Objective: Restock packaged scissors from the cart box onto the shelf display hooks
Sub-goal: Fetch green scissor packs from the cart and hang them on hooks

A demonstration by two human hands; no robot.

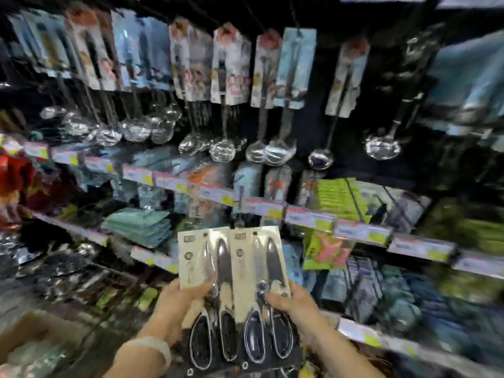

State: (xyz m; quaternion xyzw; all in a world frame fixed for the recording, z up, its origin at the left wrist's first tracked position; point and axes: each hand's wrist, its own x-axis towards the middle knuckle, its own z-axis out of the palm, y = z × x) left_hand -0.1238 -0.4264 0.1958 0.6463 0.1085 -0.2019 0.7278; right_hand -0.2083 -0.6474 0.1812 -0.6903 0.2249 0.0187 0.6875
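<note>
A: Though the whole picture is smeared with blur, what do the hands have?

B: Two packs of scissors, side by side, low in the middle at about six o'clock. The left hand (182, 296) is clasped on the left scissors pack (203, 261), thumb across its front near the blades' base. The right hand (293, 301) is clasped on the right scissors pack (255, 263), fingers curled over its right edge.

A: How do the packs sit?

B: Upright, blades pointing to twelve o'clock, dark handle loops at the bottom. Their inner edges touch or overlap slightly; I cannot tell which.

A: Anything on the wrists?

B: A pale bracelet (155, 347) on the left one.

A: And the shelf?

B: Ladles (222, 150) in card sleeves hang in a row from ten to two o'clock. Below them runs a shelf rail of price tags (263, 207), just above the packs' tops. Green packets (338, 197) stand at three o'clock.

A: The cart box?

B: A brown box (35, 331) edge shows at eight o'clock, beside the left forearm. Its contents are too blurred to make out.
</note>
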